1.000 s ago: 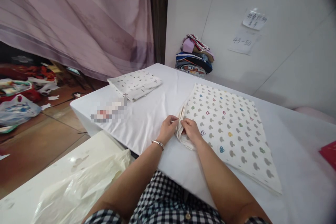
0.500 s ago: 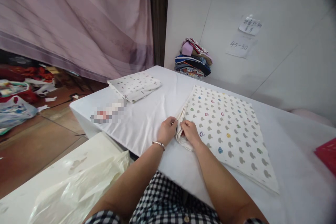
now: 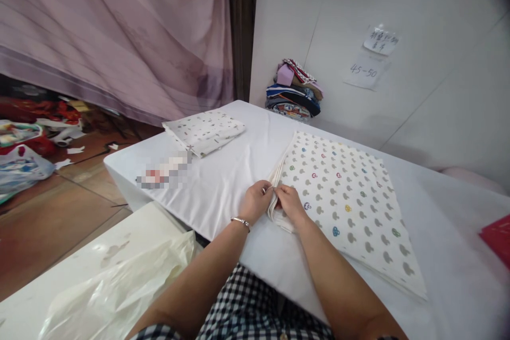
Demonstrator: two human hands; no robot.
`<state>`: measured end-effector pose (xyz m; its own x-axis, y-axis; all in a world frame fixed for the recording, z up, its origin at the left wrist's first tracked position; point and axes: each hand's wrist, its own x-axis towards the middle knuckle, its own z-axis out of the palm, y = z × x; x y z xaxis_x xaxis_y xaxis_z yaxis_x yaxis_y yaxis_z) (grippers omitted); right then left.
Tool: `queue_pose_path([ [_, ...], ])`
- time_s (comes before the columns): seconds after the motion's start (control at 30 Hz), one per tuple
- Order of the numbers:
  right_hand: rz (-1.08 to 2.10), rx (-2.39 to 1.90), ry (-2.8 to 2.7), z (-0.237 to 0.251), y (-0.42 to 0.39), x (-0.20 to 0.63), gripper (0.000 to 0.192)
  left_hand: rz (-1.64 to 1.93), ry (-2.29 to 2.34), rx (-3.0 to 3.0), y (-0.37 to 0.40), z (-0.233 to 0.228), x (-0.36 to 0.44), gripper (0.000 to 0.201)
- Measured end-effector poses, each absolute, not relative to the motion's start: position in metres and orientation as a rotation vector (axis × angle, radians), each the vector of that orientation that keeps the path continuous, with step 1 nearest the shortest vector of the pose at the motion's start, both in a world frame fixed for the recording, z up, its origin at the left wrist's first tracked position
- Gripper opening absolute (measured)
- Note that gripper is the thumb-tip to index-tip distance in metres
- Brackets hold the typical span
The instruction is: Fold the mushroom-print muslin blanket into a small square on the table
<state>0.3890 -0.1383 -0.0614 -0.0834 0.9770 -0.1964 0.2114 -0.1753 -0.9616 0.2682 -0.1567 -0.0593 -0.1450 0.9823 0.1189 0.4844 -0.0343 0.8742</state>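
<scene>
A white folded cloth point(image 3: 342, 196) printed with grey and coloured mushrooms lies flat on the white-covered table, several layers showing along its left edge. At that edge my left hand point(image 3: 257, 199) pinches a layer between thumb and fingers. Close beside it, nearly touching, my right hand point(image 3: 289, 202) is closed on the same edge. The fingertips partly hide the bit of fabric between them. Farther back on the left lies another folded white cloth point(image 3: 205, 130) with a small scattered print.
A stack of folded fabrics point(image 3: 294, 90) stands at the table's far edge by the wall. A red object point(image 3: 497, 239) is at the right. At lower left, a plastic bag point(image 3: 119, 287) rests on a white surface. A blurred-out item lies near the table's left edge.
My hands have come slightly closer together at the cloth's left edge, their fingertips now almost meeting. The cloth lies as before.
</scene>
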Motion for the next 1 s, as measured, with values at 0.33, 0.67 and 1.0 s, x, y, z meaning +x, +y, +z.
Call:
queue_pose_path([
  [0.33,1.436,-1.356,-1.261,-0.061,-0.137,0.392,0.032,1.153,1.49,1.48,-0.158,-0.057,0.266,0.02],
  [0.67,1.394,-1.307,-1.202,-0.068,-0.14,0.392,0.026,1.0,1.967,1.636,-0.149,-0.064,0.266,0.031],
  [1.0,1.377,-1.383,-1.208,-0.024,-0.131,0.428,0.023,1.042,1.858,1.427,-0.144,-0.066,0.26,0.017],
])
